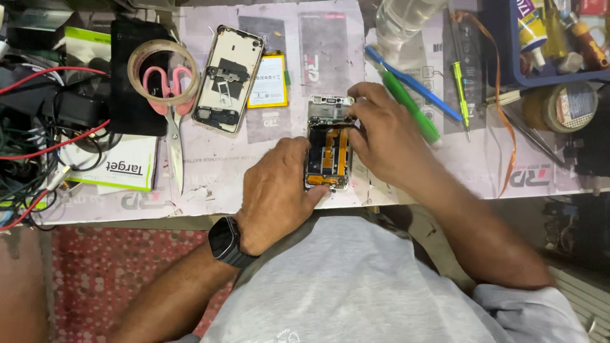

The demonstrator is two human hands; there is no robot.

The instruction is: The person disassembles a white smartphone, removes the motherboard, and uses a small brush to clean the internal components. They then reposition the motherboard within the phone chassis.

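One opened phone lies face down near the front edge of the desk, back cover off, orange flex cables showing inside. Left hand rests curled over its left side, fingers closed against the frame, thumb at the bottom corner; a black smartwatch on that wrist. Right hand sits on the phone's right edge, fingertips pinched together at the inside near the top; whether they hold a small part, cannot tell.

Further left: one second phone frame, also opened, tilted, just beside one yellow-edged battery. One roll of clear tape lies over one pair of pink-handled scissors. Right of the hands: one green-handled tool, one blue tool crossing behind it, one thin yellow-green screwdriver. One blue tray of bottles at the top right corner, one tape roll just below it. Red and black wires are piled at the left edge.
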